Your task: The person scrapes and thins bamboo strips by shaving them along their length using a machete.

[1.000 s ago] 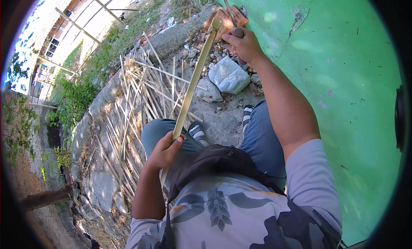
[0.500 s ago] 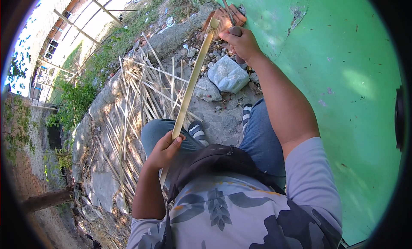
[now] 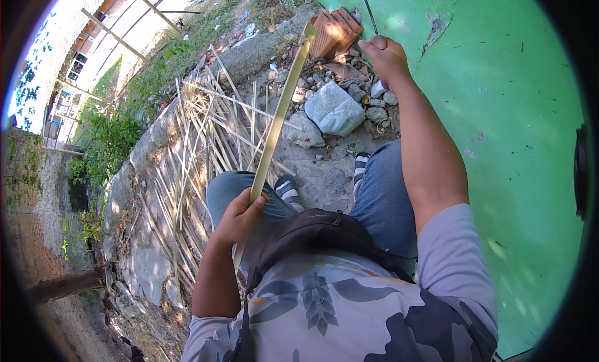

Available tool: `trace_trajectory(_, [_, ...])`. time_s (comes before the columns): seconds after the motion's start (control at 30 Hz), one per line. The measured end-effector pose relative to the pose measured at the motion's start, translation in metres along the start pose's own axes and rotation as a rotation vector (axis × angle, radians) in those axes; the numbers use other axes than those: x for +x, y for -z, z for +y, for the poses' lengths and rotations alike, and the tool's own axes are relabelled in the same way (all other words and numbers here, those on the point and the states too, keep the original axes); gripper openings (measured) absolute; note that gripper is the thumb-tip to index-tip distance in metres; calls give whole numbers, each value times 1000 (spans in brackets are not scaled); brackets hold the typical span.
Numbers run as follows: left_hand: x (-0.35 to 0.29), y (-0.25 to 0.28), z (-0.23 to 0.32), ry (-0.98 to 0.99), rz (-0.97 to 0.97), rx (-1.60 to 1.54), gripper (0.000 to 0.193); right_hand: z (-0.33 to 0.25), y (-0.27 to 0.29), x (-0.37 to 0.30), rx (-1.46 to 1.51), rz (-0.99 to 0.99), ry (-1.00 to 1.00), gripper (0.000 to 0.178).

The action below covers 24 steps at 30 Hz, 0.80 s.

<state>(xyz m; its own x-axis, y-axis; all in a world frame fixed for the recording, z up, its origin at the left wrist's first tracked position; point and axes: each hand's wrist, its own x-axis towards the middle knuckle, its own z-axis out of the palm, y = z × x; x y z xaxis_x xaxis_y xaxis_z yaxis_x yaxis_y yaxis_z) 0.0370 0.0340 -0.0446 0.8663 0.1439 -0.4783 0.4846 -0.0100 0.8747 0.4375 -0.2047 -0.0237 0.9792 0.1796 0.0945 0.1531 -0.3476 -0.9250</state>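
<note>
Strip [image 3: 279,115]: in front of the body, above the ground | Long axis: lengthwise, from lap outward, slanting right; far end points toward the bricks [image 3: 336,34] | Left hand [image 3: 240,217]: wrapped around strip near its lower end | Right hand [image 3: 388,61]: clenched on tool [image 3: 369,11], apart from strip; tool's thin shaft points away

Slender strips [image 3: 198,122] (jumbled) on grey ground [image 3: 319,178]

Long pale bamboo strip [image 3: 282,109], slanting, thin dark tool [image 3: 369,11] apart, to its right
</note>
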Motion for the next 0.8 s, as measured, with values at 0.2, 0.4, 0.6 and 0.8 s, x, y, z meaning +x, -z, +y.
trace_trajectory(0.2, [2, -9, 2, -19, 37, 31, 19, -8, 11, -10, -238, -83, 268, 36])
trace_trajectory(0.4, [3, -12, -3, -59, 95, 102, 19, -47, 3, -39, -504, -289, 541, 33])
trace_trajectory(0.6, [2, -16, -5, -125, 212, 246, 17, -44, 6, -40, -691, -258, 503, 23])
trace_trajectory(0.8, [1, -26, 5, -115, 319, 363, 18, -41, 1, -40, -783, -223, 413, 21])
